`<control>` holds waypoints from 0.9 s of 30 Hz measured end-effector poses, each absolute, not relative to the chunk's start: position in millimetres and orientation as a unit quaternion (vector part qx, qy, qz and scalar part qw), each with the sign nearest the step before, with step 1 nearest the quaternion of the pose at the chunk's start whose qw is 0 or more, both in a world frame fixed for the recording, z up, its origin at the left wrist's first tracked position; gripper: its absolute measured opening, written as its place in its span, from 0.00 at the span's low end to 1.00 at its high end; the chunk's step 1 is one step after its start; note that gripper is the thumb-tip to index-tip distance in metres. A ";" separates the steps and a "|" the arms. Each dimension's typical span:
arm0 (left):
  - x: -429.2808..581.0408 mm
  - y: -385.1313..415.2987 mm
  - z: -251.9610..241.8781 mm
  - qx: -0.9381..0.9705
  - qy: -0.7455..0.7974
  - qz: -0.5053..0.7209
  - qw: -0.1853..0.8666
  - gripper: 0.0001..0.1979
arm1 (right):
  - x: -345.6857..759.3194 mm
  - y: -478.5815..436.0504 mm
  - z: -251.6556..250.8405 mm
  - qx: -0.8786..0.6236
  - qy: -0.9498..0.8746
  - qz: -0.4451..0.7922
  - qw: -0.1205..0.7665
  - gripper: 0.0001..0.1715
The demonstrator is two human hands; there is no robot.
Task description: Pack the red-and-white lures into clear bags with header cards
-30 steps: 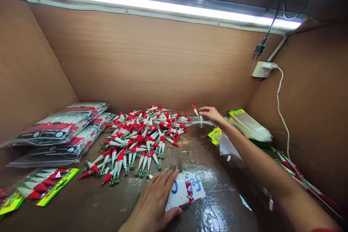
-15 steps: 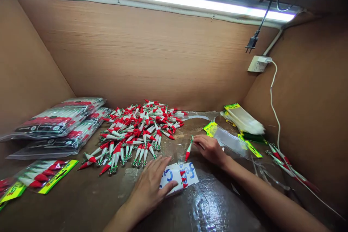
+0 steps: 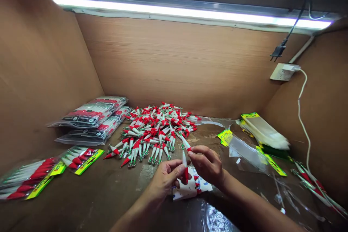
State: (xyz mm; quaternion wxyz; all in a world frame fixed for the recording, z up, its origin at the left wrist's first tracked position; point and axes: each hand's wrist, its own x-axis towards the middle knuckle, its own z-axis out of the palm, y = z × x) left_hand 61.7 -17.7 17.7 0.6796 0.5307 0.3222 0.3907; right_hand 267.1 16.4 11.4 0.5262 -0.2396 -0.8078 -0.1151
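Observation:
My left hand (image 3: pixel 172 174) pinches a red-and-white fishing lure (image 3: pixel 184 160) upright, its red end down by the thumb. In my right hand (image 3: pixel 208 161), closed fingertips grip the red end of a second lure (image 3: pixel 183 140), whose white body slants up toward the pile. Beneath both hands lies a white card (image 3: pixel 185 192) with blue marks, partly covered by my left hand. A few red lure tips (image 3: pixel 197 185) show on the card. Just beyond is a large pile of loose red-and-white lures (image 3: pixel 160 125) with green hooked ends.
Filled lure packets (image 3: pixel 81 159) lie at left, before stacked clear bags (image 3: pixel 87 116). To the right are an empty clear sleeve (image 3: pixel 248 152), a stack of sleeves (image 3: pixel 265 130) and several lures (image 3: pixel 312 181). A white cable (image 3: pixel 300 108) runs down the right side; a black plug (image 3: pixel 277 51) hangs above.
My left hand has lifted off the card and now holds a lure. My right hand has moved beside it, gripping a lure by its red end. The camera view has shifted left.

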 end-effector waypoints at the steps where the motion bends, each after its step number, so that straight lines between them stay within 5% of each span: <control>1: 60.9 -18.3 17.7 0.509 0.321 0.398 0.692 0.18 | 263.7 16.7 9.5 -0.245 -0.806 -0.113 0.527 0.18; 15: 65.0 -21.3 12.2 0.373 0.306 0.454 0.749 0.18 | 250.7 12.5 4.1 -0.268 -0.784 -0.066 0.556 0.14; 19: 61.7 -19.7 15.0 0.360 0.323 0.459 0.745 0.15 | 249.5 17.9 18.7 -0.405 -0.635 0.164 0.638 0.03; 23: 58.7 -18.3 15.9 0.338 0.347 0.472 0.736 0.17 | 259.7 26.9 29.1 -0.400 -0.418 0.461 0.673 0.12; 27: 51.0 -7.8 12.7 0.390 0.375 0.464 0.701 0.19 | 279.8 24.8 22.0 -0.385 -0.343 0.531 0.673 0.19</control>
